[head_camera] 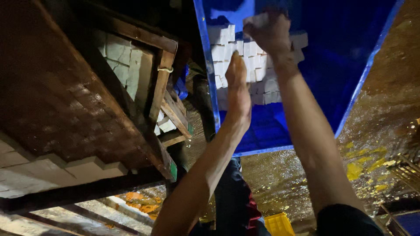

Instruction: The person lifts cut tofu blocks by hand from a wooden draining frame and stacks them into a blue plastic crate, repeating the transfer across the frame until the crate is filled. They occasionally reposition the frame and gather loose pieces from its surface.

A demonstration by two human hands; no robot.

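Two hands reach into the blue bin (341, 74): the right hand (272, 35) clasps a white block (257, 19) at the far end, the left hand (237, 81) lies flat on the stacked blocks (227, 48).

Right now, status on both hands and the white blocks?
Left hand flat against the stacked white blocks in the blue tub. Right hand gripping one block at the top. Nothing in the way.
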